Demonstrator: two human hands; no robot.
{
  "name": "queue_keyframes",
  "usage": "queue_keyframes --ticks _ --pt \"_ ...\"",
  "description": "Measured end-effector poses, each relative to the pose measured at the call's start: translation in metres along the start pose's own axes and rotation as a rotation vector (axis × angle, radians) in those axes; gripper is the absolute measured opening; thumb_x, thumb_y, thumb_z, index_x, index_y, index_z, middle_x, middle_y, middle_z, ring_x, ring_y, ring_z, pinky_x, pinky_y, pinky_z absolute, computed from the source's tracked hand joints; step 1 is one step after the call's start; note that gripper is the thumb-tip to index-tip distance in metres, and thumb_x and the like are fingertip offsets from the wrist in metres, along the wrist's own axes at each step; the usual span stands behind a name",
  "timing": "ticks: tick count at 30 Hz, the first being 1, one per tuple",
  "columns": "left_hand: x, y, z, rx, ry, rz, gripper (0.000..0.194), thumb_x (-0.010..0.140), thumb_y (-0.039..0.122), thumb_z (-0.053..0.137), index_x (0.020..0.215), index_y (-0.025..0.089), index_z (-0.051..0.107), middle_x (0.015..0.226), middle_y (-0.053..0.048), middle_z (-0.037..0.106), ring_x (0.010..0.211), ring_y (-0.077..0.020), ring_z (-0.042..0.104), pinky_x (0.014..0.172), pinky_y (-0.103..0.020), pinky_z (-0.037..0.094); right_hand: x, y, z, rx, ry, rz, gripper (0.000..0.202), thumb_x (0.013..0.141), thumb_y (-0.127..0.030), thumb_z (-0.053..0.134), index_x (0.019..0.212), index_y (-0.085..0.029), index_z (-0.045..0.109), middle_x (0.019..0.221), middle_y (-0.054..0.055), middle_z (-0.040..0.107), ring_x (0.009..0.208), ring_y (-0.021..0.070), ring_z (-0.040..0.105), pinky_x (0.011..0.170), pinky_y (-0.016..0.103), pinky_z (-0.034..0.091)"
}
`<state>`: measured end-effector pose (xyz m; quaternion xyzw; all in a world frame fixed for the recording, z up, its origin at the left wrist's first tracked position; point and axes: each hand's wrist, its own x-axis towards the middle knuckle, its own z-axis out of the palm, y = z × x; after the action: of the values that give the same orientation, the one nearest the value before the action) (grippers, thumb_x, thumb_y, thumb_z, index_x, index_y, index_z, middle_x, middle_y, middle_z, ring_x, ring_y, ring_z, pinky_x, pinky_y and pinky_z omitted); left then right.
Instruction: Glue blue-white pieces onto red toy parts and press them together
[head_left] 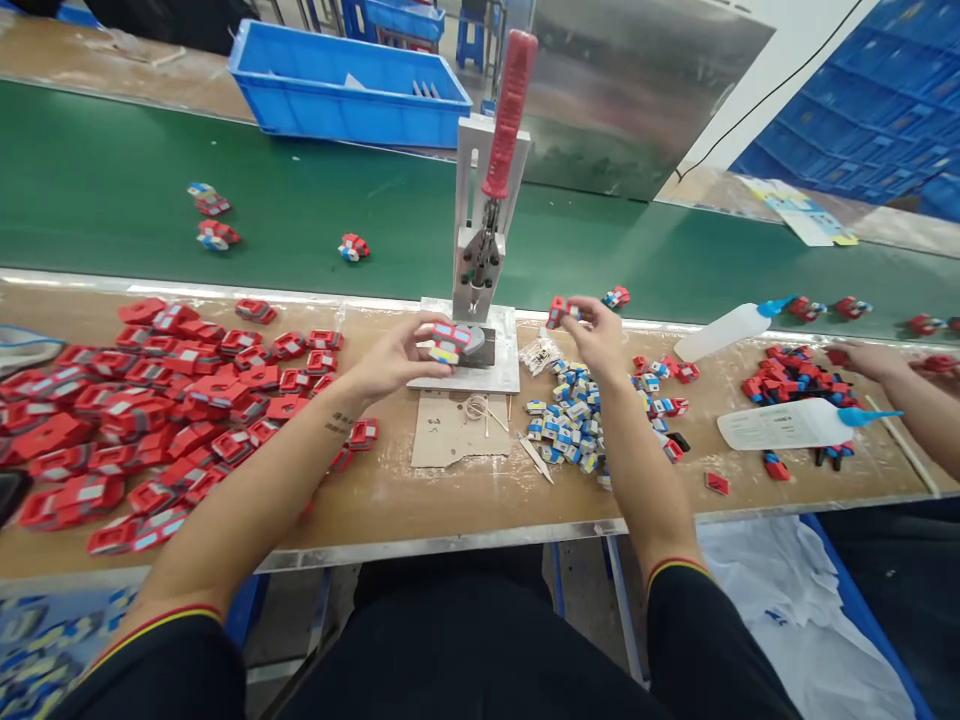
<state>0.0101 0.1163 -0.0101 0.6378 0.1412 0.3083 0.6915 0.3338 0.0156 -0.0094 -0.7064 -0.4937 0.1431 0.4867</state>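
Note:
In the head view my left hand (401, 350) grips a red toy car part (451, 338) with a yellow and white piece on it, at the base of the toggle press (480, 260). The press's red handle (510, 115) points up. My right hand (596, 335) pinches a small red toy part (556, 312) to the right of the press, above a pile of blue and white pieces (574, 415). Left of the press lies a large heap of red car shells (202, 390). A piece of cardboard (435, 430) with swabs lies before the press base.
Behind runs a green conveyor belt (285, 200) carrying several toy pieces. A blue bin (345, 105) stands beyond it. On the right are two glue bottles (780, 425), red and black parts (795, 380) and a co-worker's hand (866, 360). Tweezers (535, 458) lie near the cardboard.

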Motion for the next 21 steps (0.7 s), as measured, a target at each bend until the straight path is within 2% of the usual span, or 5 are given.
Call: queue_keyframes --ticks 5,9,13,17,21 --pt "0.005 -0.014 -0.006 -0.162 0.181 -0.057 0.067 0.065 0.036 0.101 0.112 0.027 0.054 0.098 -0.001 0.076 0.082 -0.0175 0.078 0.082 -0.034 0.065 0.088 0.022 0.008 -0.484 -0.152 0.012 0.050 0.081 -0.009 0.058 0.131 -0.011 0.065 0.118 0.020 0.074 0.115 0.0310 0.058 0.112 0.050 0.046" --pt "0.018 -0.022 -0.004 0.015 0.230 -0.044 0.065 0.069 0.043 0.095 0.109 0.025 0.047 0.097 0.000 0.073 0.081 -0.0162 0.074 0.078 -0.031 0.060 0.104 0.023 0.029 -0.523 -0.239 -0.017 0.051 0.073 -0.004 0.061 0.123 -0.012 0.068 0.111 0.018 0.074 0.112 0.0322 0.055 0.108 0.051 0.048" --pt "0.031 -0.028 -0.006 0.202 0.267 -0.019 0.064 0.070 0.038 0.089 0.116 0.025 0.047 0.098 -0.003 0.073 0.090 -0.0201 0.074 0.080 -0.031 0.056 0.113 0.011 0.023 -0.538 -0.129 -0.074 0.056 0.082 -0.008 0.055 0.138 -0.009 0.059 0.143 0.024 0.058 0.133 0.0359 0.050 0.115 0.056 0.044" --pt "0.041 -0.030 -0.004 0.361 0.220 0.001 0.052 0.072 0.028 0.081 0.114 0.023 0.050 0.102 -0.004 0.074 0.103 -0.0239 0.074 0.092 -0.037 0.055 0.133 -0.042 0.011 -0.164 0.255 -0.390 0.043 0.105 -0.040 0.046 0.142 -0.021 0.053 0.142 0.016 0.057 0.129 0.0303 0.058 0.105 0.051 0.056" --pt "0.052 -0.037 0.002 0.413 0.181 -0.006 0.047 0.073 0.023 0.076 0.112 0.023 0.051 0.101 -0.003 0.074 0.099 -0.0229 0.073 0.093 -0.039 0.054 0.131 -0.138 0.028 0.161 0.231 -0.660 0.070 0.100 -0.084 0.033 0.148 -0.036 0.048 0.143 0.007 0.059 0.134 0.0260 0.060 0.098 0.039 0.060"
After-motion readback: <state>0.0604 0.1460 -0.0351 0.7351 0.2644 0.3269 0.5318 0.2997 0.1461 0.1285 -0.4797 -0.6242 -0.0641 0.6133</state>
